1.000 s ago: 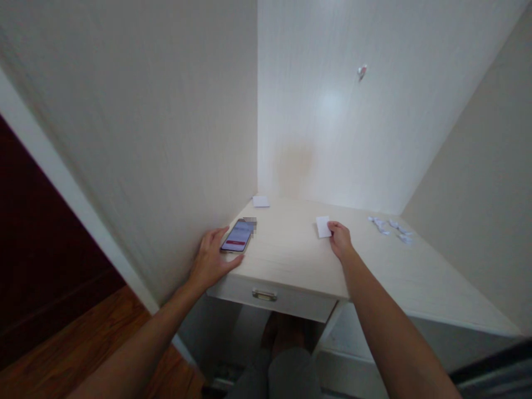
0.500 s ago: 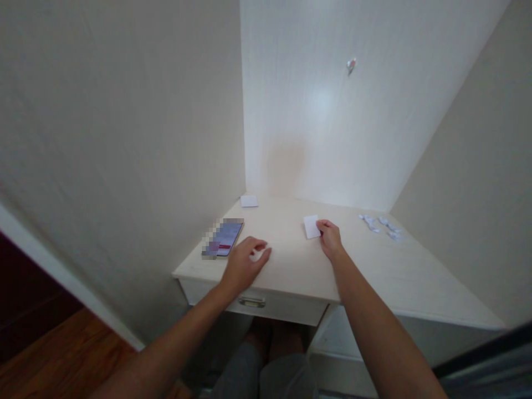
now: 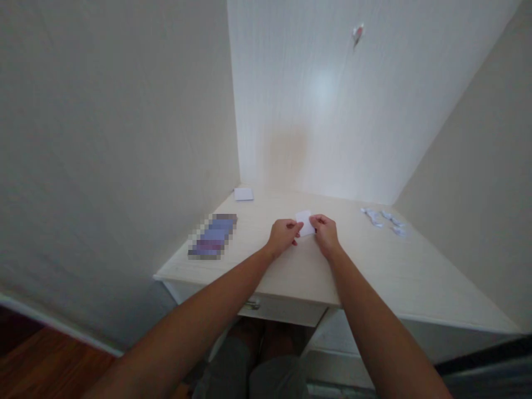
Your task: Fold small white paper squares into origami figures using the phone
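Note:
A small white piece of paper (image 3: 305, 223) is held up between my two hands, just above the desk. My left hand (image 3: 285, 235) pinches its left edge between thumb and fingers. At the right edge, my right hand (image 3: 326, 231) grips it the same way. Whether the paper is a single sheet or folded, I cannot tell.
The white desk (image 3: 374, 271) stands against walls. A blurred-out phone (image 3: 214, 237) lies left, and a white stack of paper (image 3: 243, 194) sits in the back left corner. Several small twisted white paper pieces (image 3: 382, 219) lie at right. A drawer handle (image 3: 252, 305) is below.
My left hand has moved right from beside the phone and taken hold of the paper's left edge. My right hand keeps its grip. The view has shifted slightly.

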